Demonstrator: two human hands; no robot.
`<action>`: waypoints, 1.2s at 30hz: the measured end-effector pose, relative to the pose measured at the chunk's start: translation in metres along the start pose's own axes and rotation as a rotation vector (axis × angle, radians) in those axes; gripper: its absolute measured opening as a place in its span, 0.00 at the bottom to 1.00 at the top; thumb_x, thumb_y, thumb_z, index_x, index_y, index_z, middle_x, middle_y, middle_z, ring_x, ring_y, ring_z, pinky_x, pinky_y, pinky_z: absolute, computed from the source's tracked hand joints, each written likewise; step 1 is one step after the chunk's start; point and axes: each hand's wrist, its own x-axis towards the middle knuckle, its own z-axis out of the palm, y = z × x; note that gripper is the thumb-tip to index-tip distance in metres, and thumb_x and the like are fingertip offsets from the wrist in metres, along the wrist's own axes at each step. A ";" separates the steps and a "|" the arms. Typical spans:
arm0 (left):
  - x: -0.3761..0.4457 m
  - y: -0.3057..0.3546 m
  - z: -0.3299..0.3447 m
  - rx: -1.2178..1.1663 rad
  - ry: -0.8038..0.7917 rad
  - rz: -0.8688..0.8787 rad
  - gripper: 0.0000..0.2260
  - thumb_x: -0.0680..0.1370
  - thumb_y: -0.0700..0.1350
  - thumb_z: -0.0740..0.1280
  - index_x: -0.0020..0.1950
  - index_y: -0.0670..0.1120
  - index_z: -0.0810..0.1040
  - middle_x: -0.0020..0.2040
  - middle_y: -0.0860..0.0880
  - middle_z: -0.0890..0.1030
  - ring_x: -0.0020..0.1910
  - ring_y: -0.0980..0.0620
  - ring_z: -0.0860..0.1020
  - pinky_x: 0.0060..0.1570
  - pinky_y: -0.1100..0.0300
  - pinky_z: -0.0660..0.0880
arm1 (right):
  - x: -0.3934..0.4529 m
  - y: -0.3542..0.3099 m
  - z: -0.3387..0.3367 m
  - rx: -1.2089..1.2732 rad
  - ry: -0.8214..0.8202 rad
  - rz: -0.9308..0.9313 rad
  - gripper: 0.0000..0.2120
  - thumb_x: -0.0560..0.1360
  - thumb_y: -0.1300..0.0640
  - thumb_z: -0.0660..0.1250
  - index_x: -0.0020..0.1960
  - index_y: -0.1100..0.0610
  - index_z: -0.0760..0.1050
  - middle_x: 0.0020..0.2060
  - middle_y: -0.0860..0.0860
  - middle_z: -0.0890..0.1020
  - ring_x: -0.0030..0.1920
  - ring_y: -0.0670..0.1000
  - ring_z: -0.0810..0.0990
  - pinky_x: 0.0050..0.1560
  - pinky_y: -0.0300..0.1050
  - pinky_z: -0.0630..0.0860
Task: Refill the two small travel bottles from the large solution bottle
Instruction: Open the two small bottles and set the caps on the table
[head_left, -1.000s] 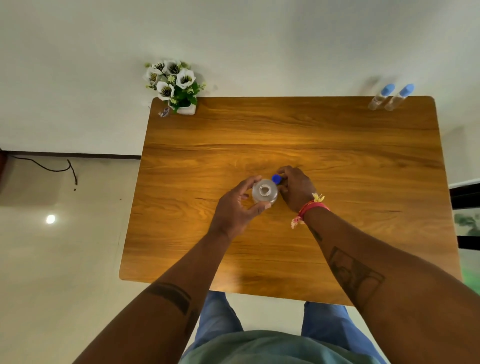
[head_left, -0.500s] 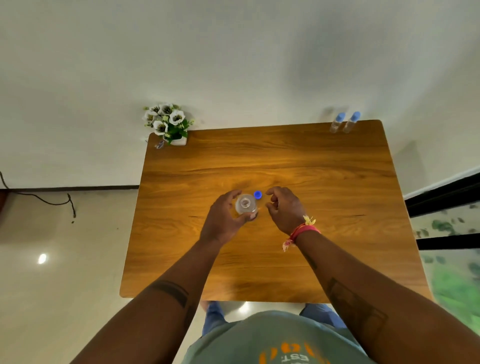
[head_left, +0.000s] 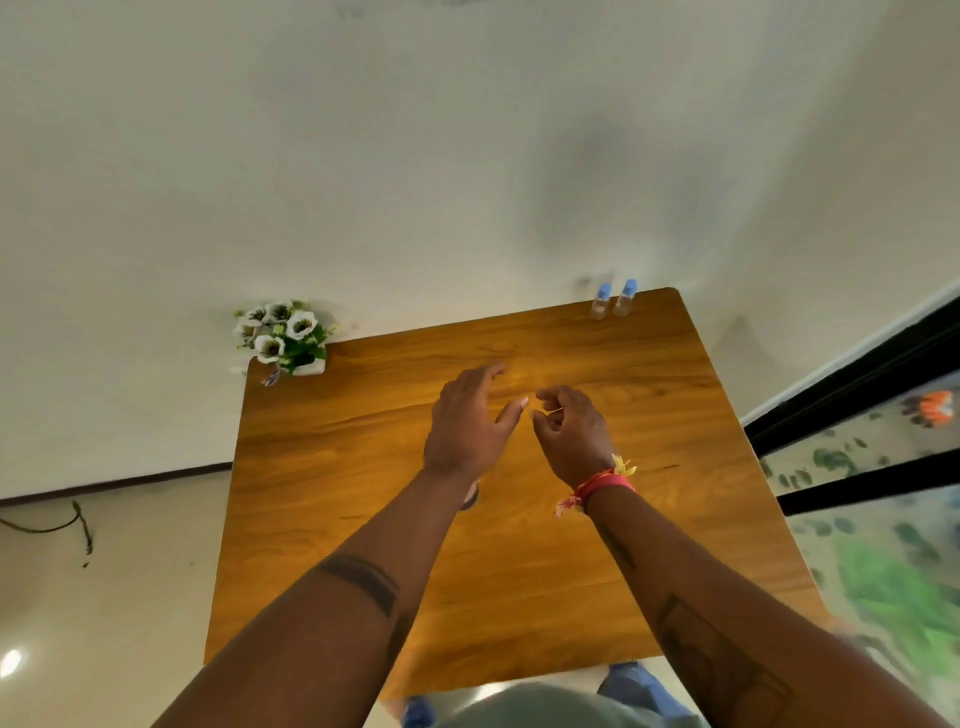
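Note:
Two small travel bottles, clear with blue caps, stand side by side at the table's far right corner. My left hand hovers above the middle of the wooden table, palm down, fingers apart and empty. My right hand hovers just right of it, fingers loosely curled, with nothing seen in it. Both hands are well short of the travel bottles. Only a grey sliver of the large solution bottle shows beside my left wrist; the arm hides the rest. Its blue cap is out of sight.
A white pot of white flowers stands at the table's far left corner. A pale wall runs behind the table. A dark-framed glass pane lies to the right. A black cable lies on the floor to the left.
My left hand has let go of the large bottle. Both hands have lifted and moved forward, away from the bottle and its cap. The camera has tilted up.

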 end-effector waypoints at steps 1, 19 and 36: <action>0.011 0.007 0.007 -0.007 -0.003 0.003 0.23 0.80 0.59 0.67 0.73 0.53 0.72 0.69 0.51 0.76 0.69 0.48 0.71 0.66 0.50 0.73 | 0.006 0.006 -0.008 0.013 0.022 0.026 0.14 0.78 0.52 0.69 0.62 0.53 0.77 0.55 0.50 0.79 0.49 0.49 0.79 0.49 0.45 0.78; 0.159 0.045 0.168 -0.198 -0.026 -0.096 0.15 0.80 0.51 0.71 0.65 0.49 0.78 0.57 0.51 0.81 0.57 0.51 0.79 0.52 0.56 0.78 | 0.154 0.115 -0.076 0.079 0.243 0.286 0.16 0.77 0.48 0.70 0.62 0.52 0.75 0.52 0.49 0.79 0.52 0.51 0.78 0.52 0.50 0.79; 0.260 0.037 0.266 -0.299 0.064 -0.203 0.20 0.78 0.44 0.72 0.70 0.51 0.75 0.64 0.51 0.81 0.62 0.50 0.79 0.61 0.52 0.79 | 0.272 0.166 -0.047 -0.001 0.177 0.141 0.23 0.77 0.60 0.69 0.72 0.57 0.70 0.66 0.55 0.78 0.64 0.57 0.77 0.62 0.44 0.71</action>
